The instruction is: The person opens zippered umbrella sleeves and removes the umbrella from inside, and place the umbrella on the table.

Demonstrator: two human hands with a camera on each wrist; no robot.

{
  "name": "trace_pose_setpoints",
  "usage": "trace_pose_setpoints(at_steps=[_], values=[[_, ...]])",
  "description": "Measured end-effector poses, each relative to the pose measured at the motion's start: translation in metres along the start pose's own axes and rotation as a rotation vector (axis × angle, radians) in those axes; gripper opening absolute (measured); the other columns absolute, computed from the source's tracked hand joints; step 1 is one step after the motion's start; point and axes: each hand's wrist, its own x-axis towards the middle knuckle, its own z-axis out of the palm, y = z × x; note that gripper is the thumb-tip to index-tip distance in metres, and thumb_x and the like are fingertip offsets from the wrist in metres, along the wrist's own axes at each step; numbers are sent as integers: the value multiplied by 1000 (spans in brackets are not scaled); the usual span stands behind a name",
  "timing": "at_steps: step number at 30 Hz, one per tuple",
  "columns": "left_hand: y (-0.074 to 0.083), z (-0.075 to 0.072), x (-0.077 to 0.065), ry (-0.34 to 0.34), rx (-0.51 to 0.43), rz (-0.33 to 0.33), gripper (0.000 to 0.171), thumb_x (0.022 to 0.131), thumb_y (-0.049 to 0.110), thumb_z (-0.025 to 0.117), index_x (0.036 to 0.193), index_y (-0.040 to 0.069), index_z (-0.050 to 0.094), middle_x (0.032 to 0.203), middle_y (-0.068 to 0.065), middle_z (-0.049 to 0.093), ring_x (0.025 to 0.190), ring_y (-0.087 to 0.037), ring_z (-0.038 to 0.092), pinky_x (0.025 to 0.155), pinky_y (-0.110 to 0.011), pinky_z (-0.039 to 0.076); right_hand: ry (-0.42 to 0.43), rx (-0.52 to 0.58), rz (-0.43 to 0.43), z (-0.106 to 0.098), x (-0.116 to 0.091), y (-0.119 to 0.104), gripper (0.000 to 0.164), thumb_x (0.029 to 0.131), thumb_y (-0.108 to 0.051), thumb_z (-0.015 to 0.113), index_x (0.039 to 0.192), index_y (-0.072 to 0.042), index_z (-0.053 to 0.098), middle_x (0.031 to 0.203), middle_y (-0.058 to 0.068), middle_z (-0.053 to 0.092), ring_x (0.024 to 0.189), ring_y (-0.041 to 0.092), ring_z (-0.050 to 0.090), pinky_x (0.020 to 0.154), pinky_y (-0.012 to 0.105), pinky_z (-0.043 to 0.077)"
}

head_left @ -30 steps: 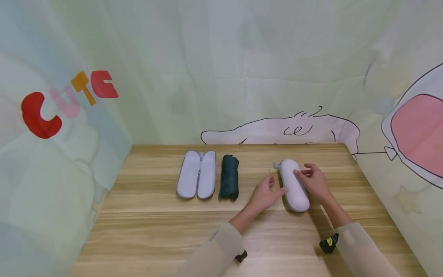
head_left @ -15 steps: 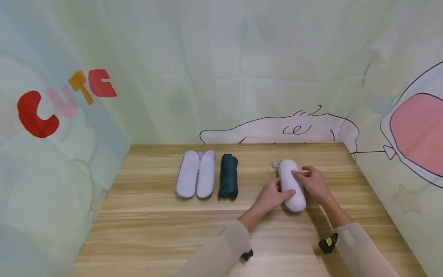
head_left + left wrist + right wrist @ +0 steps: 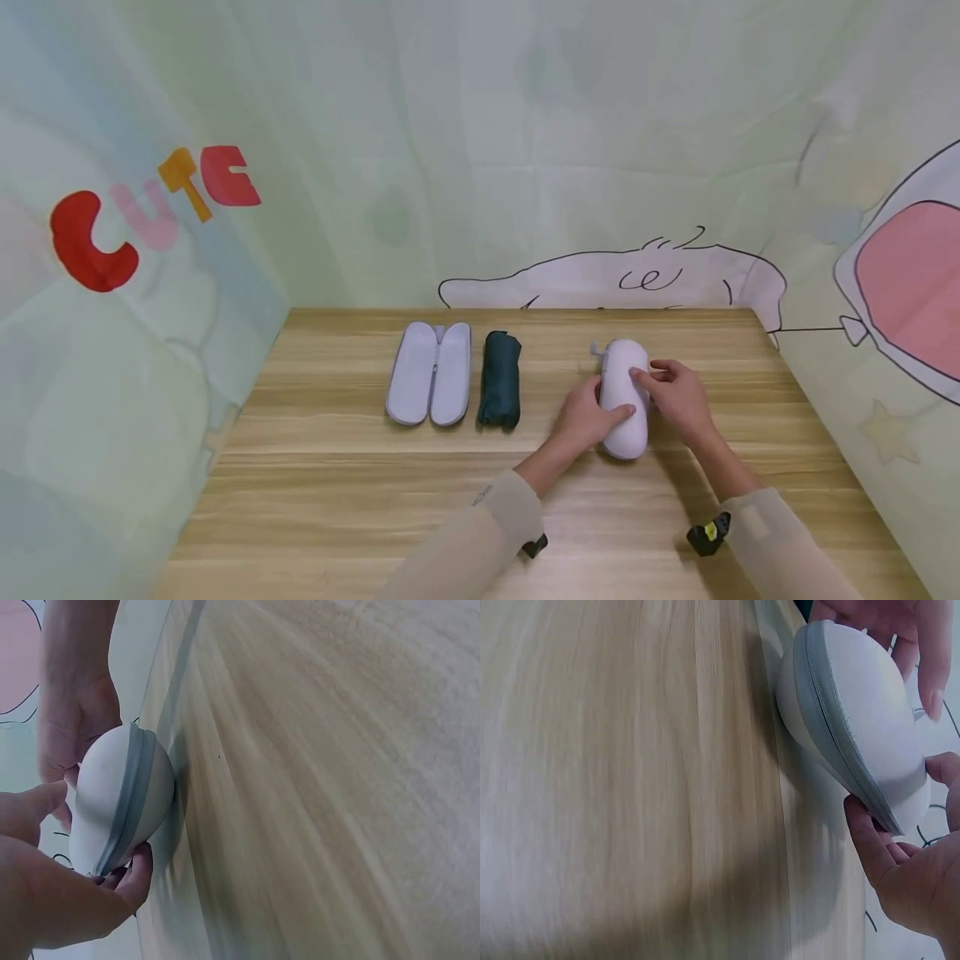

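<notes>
Toward two o'clock on the wooden table (image 3: pixel 337 517): white case (image 3: pixel 617 387), long, rounded, closed, its length lying roughly twelve to six. Clock read from mid-tabletop, head view.
Zip band (image 3: pixel 826 701): grey, ran round the case's side; looked fastened along the stretch shown in the right wrist view.
Pale loop (image 3: pixel 596 348): stuck out at the case's eleven o'clock, apart from both hands.
Left hand (image 3: pixel 583 417): at the case's eight o'clock. Thumb lay across the top, fingers bent round the lower flank, parted only by the case's thickness; had hold of it.
Right hand (image 3: pixel 678 402): at the case's three o'clock. Thumb on the upper surface, fingertips at the rim near the zip band, the case pinched between them.
Case underside: shadow close beneath; could not tell whether all of it rested on the wood.
Dark green bundle (image 3: pixel 500 382): eleven o'clock, wrinkled, well apart from both hands.
Pale open case (image 3: pixel 410 379): ten o'clock, just beside the bundle, two halves spread apart.
Step in hand: judged to be two-handed turning or steadying of the closed case.
Next move: judged to call for one firm grip while the other hand's fingers were free to shift along the rim; the rounded shell might roll if both eased together.
</notes>
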Motion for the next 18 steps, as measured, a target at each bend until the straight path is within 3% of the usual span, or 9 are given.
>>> trace_pose_setpoints(at_steps=[5, 9, 18], values=[[0, -9, 2, 21, 17, 20, 61, 92, 33, 85, 142, 6, 62, 136, -10, 68, 116, -23, 66, 101, -45, 56, 27, 76, 7, 9, -1, -7, 73, 98, -41, 76, 145, 9, 52, 124, 27, 64, 89, 16, 67, 70, 24, 61], [2, -15, 3, 36, 65, -1, 62, 93, 36, 84, 144, 8, 62, 138, -9, 67, 118, -24, 66, 101, -46, 56, 39, 132, 22, 17, -1, -10, 71, 98, -39, 77, 145, 9, 52, 121, 25, 64, 85, 12, 67, 70, 26, 62], [-4, -23, 3, 76, 119, -31, 66, 91, 41, 84, 144, 10, 60, 138, -8, 65, 121, -25, 63, 103, -47, 54, 33, 198, 30, 29, -9, -16, 71, 99, -34, 77, 149, 7, 48, 126, 27, 61, 89, 17, 68, 73, 29, 63]])
